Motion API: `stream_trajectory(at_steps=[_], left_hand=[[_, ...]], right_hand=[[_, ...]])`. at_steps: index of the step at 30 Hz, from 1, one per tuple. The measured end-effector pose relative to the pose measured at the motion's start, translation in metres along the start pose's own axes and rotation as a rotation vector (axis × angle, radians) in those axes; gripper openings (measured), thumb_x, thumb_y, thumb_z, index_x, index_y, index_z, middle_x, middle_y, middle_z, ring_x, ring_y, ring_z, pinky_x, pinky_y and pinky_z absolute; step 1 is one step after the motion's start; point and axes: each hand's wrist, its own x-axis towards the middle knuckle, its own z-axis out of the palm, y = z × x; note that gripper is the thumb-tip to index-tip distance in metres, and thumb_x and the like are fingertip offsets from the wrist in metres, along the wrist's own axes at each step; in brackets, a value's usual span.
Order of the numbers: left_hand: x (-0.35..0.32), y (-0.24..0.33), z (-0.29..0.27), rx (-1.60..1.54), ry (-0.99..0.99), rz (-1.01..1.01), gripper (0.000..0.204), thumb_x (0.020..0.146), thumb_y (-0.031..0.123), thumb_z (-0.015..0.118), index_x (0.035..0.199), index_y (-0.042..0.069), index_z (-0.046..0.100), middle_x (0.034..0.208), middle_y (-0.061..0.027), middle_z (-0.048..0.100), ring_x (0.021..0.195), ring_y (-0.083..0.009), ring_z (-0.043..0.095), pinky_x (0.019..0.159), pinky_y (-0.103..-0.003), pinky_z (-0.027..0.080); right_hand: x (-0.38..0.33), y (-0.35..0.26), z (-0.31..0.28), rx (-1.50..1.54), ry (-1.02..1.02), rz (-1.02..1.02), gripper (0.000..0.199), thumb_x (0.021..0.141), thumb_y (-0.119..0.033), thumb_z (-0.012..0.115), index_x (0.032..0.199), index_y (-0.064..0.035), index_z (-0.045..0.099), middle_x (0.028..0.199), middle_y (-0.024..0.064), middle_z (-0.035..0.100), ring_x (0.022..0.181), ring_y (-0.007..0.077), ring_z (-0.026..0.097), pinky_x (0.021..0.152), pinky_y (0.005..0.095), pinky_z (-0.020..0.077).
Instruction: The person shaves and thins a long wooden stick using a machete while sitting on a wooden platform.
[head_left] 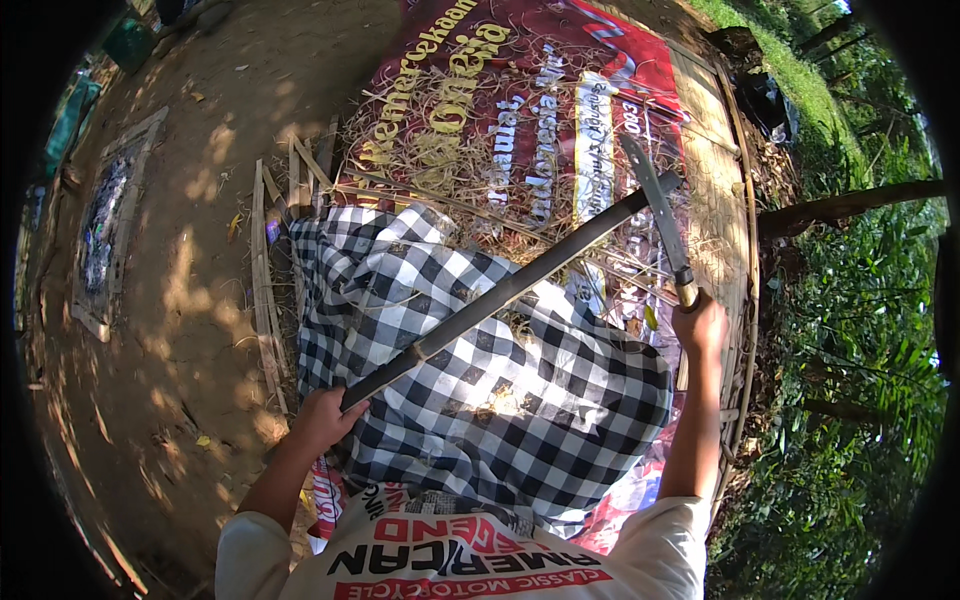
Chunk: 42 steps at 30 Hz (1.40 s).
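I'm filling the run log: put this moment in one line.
left hand: grips pole at near end; right hand: holds knife by handle; knife: blade crosses pole's far end; checkered cloth: beneath pole

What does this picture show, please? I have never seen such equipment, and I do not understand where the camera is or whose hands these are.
There is no machine here, only a person's bare hands. The single picture comes from a wide fisheye camera worn on the head, looking down; that is why edges bend and the corners are black. The picture's left is the person's left.

The left hand holds the near end of a long dark pole. The right hand grips the wooden handle of a long-bladed knife. The blade crosses the pole near its far end; whether they touch is hard to tell.

A black-and-white checked cloth lies before the person. Beyond it is a red printed banner, strewn with dry, straw-like strips.
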Motion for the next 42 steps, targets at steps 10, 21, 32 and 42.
stream_trajectory(at_steps=[10,21,32,42], left_hand=[[-0.006,0.001,0.009,0.076,0.135,0.066,0.049,0.082,0.046,0.067,0.076,-0.001,0.057,0.065,-0.0216,0.061,0.066,-0.0421,0.062,0.06,-0.048,0.05],[-0.003,0.001,-0.001,-0.066,0.024,-0.013,0.05,0.082,0.047,0.068,0.073,-0.001,0.058,0.065,-0.0208,0.061,0.066,-0.041,0.062,0.059,-0.045,0.049],[0.008,-0.007,0.007,-0.175,0.057,0.032,0.04,0.08,0.039,0.071,0.076,0.0,0.066,0.065,-0.0213,0.061,0.065,-0.0406,0.062,0.057,-0.043,0.048],[0.016,-0.006,-0.002,-0.203,-0.028,0.042,0.038,0.082,0.035,0.071,0.076,-0.002,0.066,0.061,-0.0212,0.059,0.059,-0.0382,0.061,0.052,-0.04,0.045]], right_hand=[[-0.033,0.033,-0.004,0.252,0.32,0.021,0.028,0.065,-0.014,0.066,0.084,0.007,0.064,0.067,0.0192,0.064,0.062,0.0256,0.063,0.062,0.0385,0.0493],[-0.108,-0.092,-0.023,0.463,-0.138,-0.054,0.024,0.064,-0.017,0.068,0.084,-0.004,0.065,0.069,0.0182,0.064,0.069,0.0389,0.064,0.064,0.0413,0.0503],[-0.128,-0.109,0.008,1.562,-0.989,0.189,0.027,0.061,0.003,0.06,0.087,0.0031,0.052,0.065,0.0086,0.055,0.056,0.0181,0.057,0.061,0.034,0.0488],[-0.151,-0.095,0.02,1.598,-1.095,0.339,0.031,0.053,0.001,0.055,0.083,0.0034,0.049,0.062,0.0124,0.054,0.051,0.0233,0.059,0.068,0.0423,0.0523]])
